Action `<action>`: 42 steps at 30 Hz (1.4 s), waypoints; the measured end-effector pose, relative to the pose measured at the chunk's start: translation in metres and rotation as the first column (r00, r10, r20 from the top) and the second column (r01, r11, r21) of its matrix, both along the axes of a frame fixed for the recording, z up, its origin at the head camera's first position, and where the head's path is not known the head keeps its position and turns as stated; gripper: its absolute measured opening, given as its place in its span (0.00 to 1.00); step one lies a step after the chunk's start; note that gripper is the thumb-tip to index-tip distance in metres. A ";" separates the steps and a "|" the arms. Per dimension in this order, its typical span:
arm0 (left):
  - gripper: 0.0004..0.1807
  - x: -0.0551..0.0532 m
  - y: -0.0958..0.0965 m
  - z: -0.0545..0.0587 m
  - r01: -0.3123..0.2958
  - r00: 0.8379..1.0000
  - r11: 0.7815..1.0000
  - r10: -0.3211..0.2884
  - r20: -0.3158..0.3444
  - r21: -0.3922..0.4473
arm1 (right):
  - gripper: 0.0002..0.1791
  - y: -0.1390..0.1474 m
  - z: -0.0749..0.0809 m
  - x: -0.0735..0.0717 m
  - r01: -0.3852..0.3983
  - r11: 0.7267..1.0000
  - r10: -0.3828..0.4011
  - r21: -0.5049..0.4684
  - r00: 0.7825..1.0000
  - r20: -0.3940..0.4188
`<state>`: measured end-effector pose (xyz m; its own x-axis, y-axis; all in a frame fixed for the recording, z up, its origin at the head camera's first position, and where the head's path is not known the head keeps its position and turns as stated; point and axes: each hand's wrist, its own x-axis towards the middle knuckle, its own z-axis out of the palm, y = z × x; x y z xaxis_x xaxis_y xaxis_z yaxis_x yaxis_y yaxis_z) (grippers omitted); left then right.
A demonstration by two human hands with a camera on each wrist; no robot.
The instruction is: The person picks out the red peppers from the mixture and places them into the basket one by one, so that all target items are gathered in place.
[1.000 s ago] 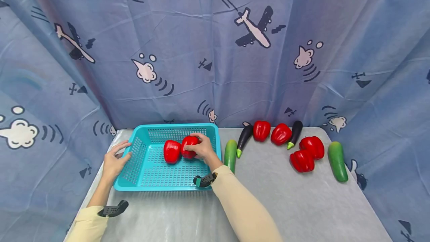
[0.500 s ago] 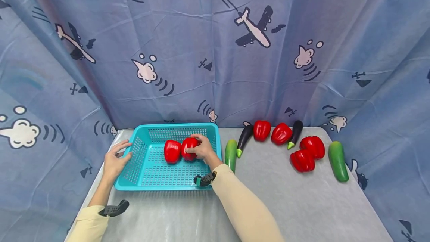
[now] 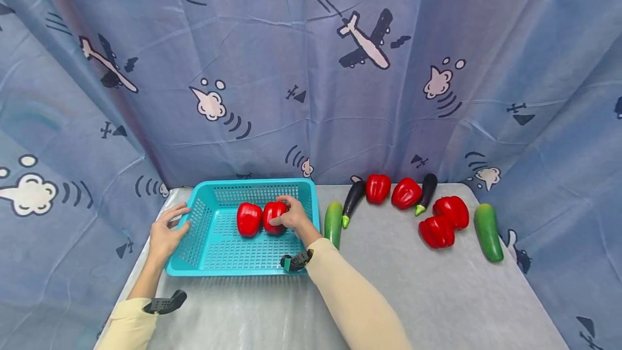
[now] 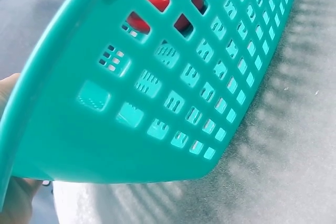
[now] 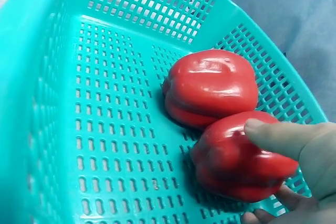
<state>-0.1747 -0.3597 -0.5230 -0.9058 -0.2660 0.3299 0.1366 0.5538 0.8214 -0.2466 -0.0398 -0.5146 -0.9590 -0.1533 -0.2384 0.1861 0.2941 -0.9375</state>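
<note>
Inside the turquoise plastic basket (image 3: 228,273), two red bell peppers lie side by side. My right hand (image 3: 293,215) holds the right-hand bell pepper (image 3: 274,218); in the right wrist view the thumb (image 5: 275,139) lies across its top and the other fingers are low on its far side, partly hidden. The left bell pepper (image 5: 212,85) touches it and is free of any hand. My left hand (image 3: 165,234) grips the basket's left rim, thumb and fingers spread around it. In the left wrist view the basket wall (image 4: 63,140) covers most of that hand.
Right of the basket are a cucumber (image 3: 333,223), an eggplant (image 3: 355,196), and several more red bell peppers (image 3: 406,193). Another eggplant (image 3: 428,190) and cucumber (image 3: 488,231) lie farther right on the grey table (image 3: 389,269). A blue patterned curtain (image 3: 272,139) hangs behind.
The bell pepper in my right hand has settled slightly lower in the basket, beside the other one. My left hand has stayed on the rim.
</note>
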 end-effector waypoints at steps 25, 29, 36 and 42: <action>0.19 -0.001 -0.002 -0.002 0.062 0.998 0.998 -0.062 -0.005 -0.003 | 0.36 0.052 0.071 -0.013 -0.168 0.973 0.158 -0.157 0.985 -0.075; 0.19 0.000 -0.003 -0.002 0.060 0.998 0.998 -0.060 0.014 -0.005 | 0.34 0.065 0.081 -0.010 -0.193 0.960 0.176 -0.203 0.980 -0.097; 0.19 0.002 -0.001 0.000 0.057 0.998 0.998 -0.057 0.037 -0.020 | 0.28 0.090 0.094 -0.001 -0.216 0.953 0.187 -0.212 0.971 -0.149; 0.18 0.002 0.000 0.001 0.067 0.997 0.998 -0.066 0.036 -0.023 | 0.27 0.118 0.095 0.006 -0.207 0.956 0.170 -0.208 0.968 -0.184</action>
<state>-0.1728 -0.3600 -0.5222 -0.9323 -0.1972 0.3033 0.1452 0.5639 0.8130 -0.2404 0.0782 -0.4199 -0.9303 -0.3663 -0.0212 -0.0121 0.0885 -0.9960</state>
